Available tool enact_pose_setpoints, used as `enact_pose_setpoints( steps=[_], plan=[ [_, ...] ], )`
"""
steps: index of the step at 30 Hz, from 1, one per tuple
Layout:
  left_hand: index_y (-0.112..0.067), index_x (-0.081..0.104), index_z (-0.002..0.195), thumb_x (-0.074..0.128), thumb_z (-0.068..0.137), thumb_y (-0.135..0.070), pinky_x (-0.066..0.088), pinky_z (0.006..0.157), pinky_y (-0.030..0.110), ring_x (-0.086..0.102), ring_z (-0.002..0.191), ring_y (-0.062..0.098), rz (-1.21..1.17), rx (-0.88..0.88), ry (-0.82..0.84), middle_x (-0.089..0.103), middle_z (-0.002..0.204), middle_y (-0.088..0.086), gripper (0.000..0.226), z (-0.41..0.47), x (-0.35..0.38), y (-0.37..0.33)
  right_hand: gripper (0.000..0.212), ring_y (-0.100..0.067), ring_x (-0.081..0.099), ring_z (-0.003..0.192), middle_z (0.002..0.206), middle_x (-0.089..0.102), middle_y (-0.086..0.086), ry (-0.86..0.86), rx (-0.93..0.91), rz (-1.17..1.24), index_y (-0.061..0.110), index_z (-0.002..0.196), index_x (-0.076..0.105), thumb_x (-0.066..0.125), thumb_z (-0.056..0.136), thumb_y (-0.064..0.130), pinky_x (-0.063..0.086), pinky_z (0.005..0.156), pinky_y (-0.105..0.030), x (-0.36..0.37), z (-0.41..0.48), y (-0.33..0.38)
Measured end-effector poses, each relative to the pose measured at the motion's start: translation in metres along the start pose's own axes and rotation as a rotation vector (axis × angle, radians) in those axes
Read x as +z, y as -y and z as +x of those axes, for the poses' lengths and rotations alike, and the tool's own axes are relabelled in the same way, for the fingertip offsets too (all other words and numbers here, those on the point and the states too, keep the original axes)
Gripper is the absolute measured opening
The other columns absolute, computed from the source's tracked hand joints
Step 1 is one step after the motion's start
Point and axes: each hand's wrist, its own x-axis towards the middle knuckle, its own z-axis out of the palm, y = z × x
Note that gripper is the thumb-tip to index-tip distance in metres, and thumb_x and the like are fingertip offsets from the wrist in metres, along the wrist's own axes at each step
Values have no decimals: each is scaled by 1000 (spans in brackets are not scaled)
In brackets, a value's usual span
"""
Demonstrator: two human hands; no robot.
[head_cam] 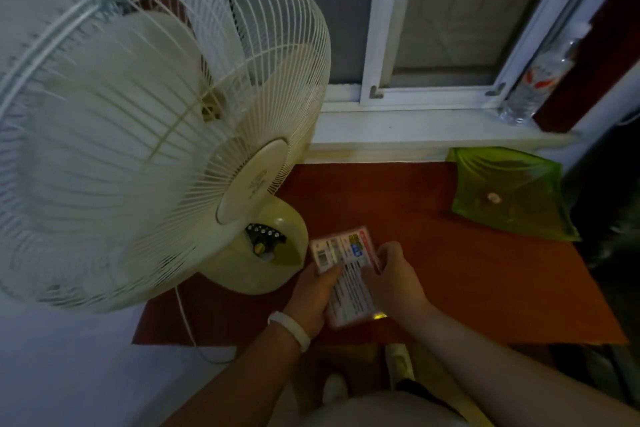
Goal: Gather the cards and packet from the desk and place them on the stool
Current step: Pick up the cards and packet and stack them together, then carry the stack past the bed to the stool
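A stack of printed cards with a pinkish packet (346, 274) is held above the red-brown desk (467, 271), near its front edge. My left hand (313, 295) grips the stack along its left side, a white band on its wrist. My right hand (393, 279) grips the right side, its fingers curled over the top. I cannot tell the cards from the packet within the stack. The stool is not in view.
A large cream table fan (156, 136) stands on the desk's left part, its cord (185, 316) hanging over the front edge. A green plastic folder (509, 191) lies at the back right. A water bottle (540, 80) stands on the window sill.
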Motion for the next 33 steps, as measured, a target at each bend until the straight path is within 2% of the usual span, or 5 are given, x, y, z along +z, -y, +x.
enact_pose_setpoints(
  steps=[6,9,19,29,33],
  plan=[
    [-13,69,110,60,95,-13,58,82,46,71,97,29,16,-13,104,76,106,13,18,7,19,-6,35,-18,49,102,117,48,-1,-22,-419,-467,17,115,53,61,82,26,46,79,-31,-33,-14,-14],
    [-13,68,113,62,93,-14,56,79,44,71,98,31,51,-48,151,74,110,15,21,11,37,-1,38,-28,50,110,126,51,-9,-96,-470,-584,12,114,56,62,80,28,48,86,-41,-50,-23,-25],
    [-9,64,120,59,96,-13,58,81,46,70,99,34,206,-138,418,72,114,21,25,-8,136,7,51,-27,40,132,144,43,-8,-158,-272,-621,18,135,46,57,88,35,38,106,-42,-111,-80,-73],
    [-11,64,120,58,95,-11,59,70,41,74,88,27,387,-242,655,76,105,15,25,-77,288,81,46,-24,41,129,141,44,-6,-364,-34,-561,22,129,48,47,90,45,39,103,-38,-202,-196,-173],
    [-9,61,126,57,96,-10,61,78,44,70,104,36,432,-294,721,70,119,23,30,-122,350,122,44,-29,49,121,136,49,-11,-465,60,-505,18,124,53,47,89,44,46,95,-40,-234,-251,-216]
  ],
)
